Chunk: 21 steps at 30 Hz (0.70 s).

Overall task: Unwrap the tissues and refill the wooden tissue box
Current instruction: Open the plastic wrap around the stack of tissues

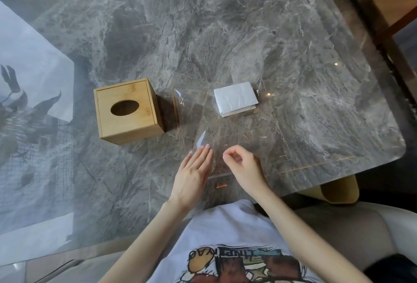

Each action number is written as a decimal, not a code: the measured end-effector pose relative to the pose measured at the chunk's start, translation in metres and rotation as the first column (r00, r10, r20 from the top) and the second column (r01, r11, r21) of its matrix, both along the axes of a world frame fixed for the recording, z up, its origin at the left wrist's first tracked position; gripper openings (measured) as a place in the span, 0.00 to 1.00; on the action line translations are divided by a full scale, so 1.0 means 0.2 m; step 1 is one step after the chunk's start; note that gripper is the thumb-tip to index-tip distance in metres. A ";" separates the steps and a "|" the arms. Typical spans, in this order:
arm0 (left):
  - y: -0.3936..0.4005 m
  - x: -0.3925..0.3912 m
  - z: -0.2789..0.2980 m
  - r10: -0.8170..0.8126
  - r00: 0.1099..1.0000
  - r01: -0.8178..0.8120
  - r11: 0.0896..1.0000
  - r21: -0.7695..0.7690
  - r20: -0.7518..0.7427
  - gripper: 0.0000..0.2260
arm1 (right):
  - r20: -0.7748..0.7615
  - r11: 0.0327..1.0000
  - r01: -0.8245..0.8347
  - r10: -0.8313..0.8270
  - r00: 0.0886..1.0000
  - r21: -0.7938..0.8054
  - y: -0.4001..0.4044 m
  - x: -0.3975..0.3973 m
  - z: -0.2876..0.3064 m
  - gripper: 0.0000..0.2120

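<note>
A square wooden tissue box (pixel 126 111) with an oval slot in its lid stands left of centre on the marble table (pixel 225 34). To its right a sheet of clear plastic wrap (pixel 237 129) lies spread on the table. A white folded stack of tissues (pixel 235 100) rests on the wrap's far part. My left hand (pixel 194 174) lies flat, palm down, on the wrap's near left part. My right hand (pixel 243 167) hovers beside it with fingers curled, thumb and forefinger pinched together at the film.
A white paper sheet (pixel 29 61) lies at the table's left edge. The table's rounded corner (pixel 392 154) is to the right, with a yellowish chair part (pixel 338 192) below it. My lap and printed white shirt (pixel 225 249) sit against the near edge.
</note>
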<state>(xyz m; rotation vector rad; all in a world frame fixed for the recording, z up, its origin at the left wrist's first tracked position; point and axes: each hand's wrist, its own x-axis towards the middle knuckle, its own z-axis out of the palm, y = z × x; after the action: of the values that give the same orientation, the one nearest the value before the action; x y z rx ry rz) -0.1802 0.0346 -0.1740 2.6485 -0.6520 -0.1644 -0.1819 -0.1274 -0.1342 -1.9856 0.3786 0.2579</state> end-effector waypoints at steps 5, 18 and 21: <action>-0.01 0.00 0.03 -0.079 0.996 0.078 0.997 -0.026 -0.037 0.20 | -0.292 0.985 0.167 -0.148 0.945 0.041 0.06 0.23 0.01 0.15; -0.03 0.33 0.03 -0.083 0.938 0.076 0.997 -0.035 -0.336 0.33 | -0.375 0.968 0.191 -0.119 0.919 0.160 0.02 0.27 -0.02 0.07; -0.03 0.34 0.02 -0.076 0.915 0.071 0.997 -0.028 -0.395 0.34 | -0.344 0.969 0.201 -0.142 0.928 0.141 -0.02 0.24 -0.02 0.06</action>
<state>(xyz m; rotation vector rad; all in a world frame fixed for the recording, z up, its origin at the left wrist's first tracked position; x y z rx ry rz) -0.1119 0.0289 -0.1697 2.4683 -0.6090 -0.6959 -0.1347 -0.1314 -0.1378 -1.7240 0.7192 0.4991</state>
